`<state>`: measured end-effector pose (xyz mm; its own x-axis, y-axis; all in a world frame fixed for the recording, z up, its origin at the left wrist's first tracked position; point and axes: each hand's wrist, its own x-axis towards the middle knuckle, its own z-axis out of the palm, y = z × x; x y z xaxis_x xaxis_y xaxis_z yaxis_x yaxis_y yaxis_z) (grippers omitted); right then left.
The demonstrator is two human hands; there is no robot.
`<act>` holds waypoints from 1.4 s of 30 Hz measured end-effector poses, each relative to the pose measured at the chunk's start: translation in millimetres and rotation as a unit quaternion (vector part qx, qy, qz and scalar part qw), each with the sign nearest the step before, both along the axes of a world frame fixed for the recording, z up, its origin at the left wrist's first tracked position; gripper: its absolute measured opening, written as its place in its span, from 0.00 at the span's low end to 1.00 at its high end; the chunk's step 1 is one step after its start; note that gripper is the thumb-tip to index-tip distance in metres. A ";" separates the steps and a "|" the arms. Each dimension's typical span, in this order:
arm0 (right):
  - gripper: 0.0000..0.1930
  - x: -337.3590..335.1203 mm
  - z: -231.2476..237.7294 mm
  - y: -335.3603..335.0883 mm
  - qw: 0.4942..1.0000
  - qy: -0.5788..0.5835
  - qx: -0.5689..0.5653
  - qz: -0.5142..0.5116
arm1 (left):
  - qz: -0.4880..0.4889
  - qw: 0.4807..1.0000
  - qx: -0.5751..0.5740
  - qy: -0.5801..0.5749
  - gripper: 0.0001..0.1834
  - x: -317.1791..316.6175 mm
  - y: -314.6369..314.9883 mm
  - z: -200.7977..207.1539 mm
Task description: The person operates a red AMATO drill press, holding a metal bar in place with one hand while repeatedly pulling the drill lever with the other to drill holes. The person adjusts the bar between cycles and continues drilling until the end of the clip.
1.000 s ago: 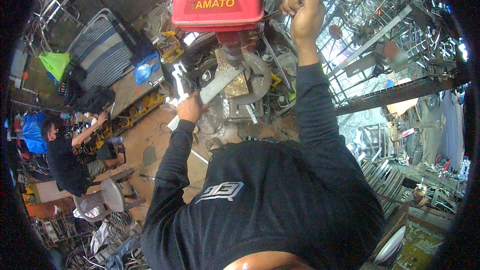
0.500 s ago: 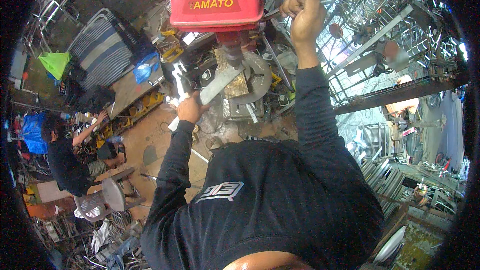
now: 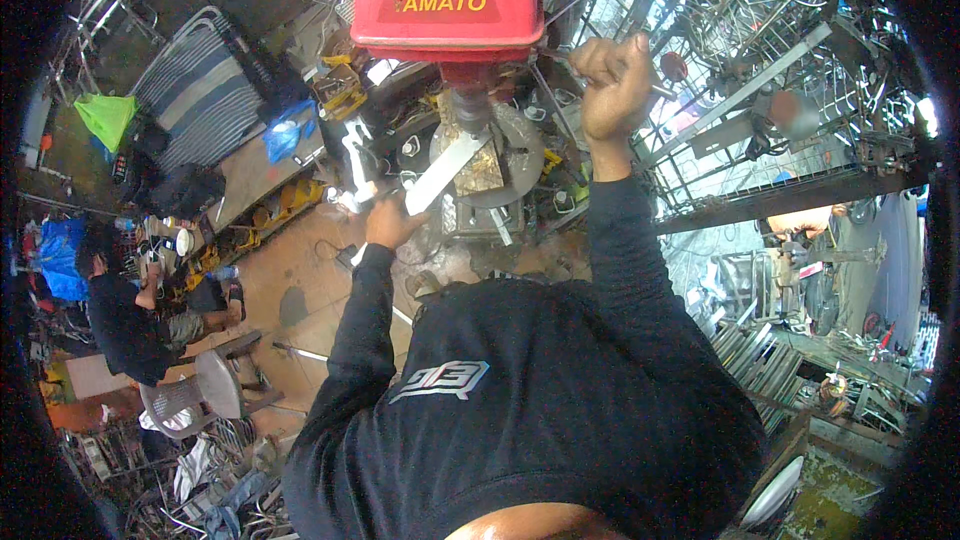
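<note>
A red drill press [image 3: 448,0] stands in front of me, its spindle [image 3: 468,105] coming down over a flat metal bar [image 3: 445,175]. The bar slants across a worn block [image 3: 480,172] on the round press table [image 3: 525,145]. My left hand [image 3: 393,223] is closed at the bar's near-left end; its fingertips are partly hidden. My right hand [image 3: 612,95] is raised to the right of the press head, in a fist round a feed lever. A thin rod end shows beside that fist.
Left of the press lies a pale metal bracket [image 3: 357,155]. Another person [image 3: 125,320] sits far left near a plastic chair [image 3: 215,390]. A striped lounger [image 3: 205,70] stands behind. Wire racks and metal tubing [image 3: 740,20] crowd the right, with a dark beam [image 3: 790,195].
My right hand has come down and toward me with the lever. The bar's visible face looks brighter, and my left hand has shifted slightly. The seated person's arm has drawn in.
</note>
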<state>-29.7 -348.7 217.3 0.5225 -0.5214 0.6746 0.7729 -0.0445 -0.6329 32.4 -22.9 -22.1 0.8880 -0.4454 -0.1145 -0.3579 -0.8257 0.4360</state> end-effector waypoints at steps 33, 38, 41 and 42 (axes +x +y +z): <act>0.25 64.2 -182.0 99.4 0.931 0.286 -0.069 -0.218 | -0.016 0.998 0.050 0.022 0.32 6.1 -1.1 19.6; 0.24 85.5 -158.2 35.7 0.869 0.432 -0.116 0.214 | -0.049 0.996 -0.009 0.069 0.32 13.8 0.6 6.6; 0.25 84.9 -148.3 10.4 0.777 0.516 -0.191 0.306 | -0.043 0.995 0.076 0.041 0.34 23.7 2.2 8.5; 0.27 79.0 -146.5 5.0 0.678 0.626 -0.335 0.193 | -0.052 0.995 0.074 0.034 0.35 25.1 1.4 9.5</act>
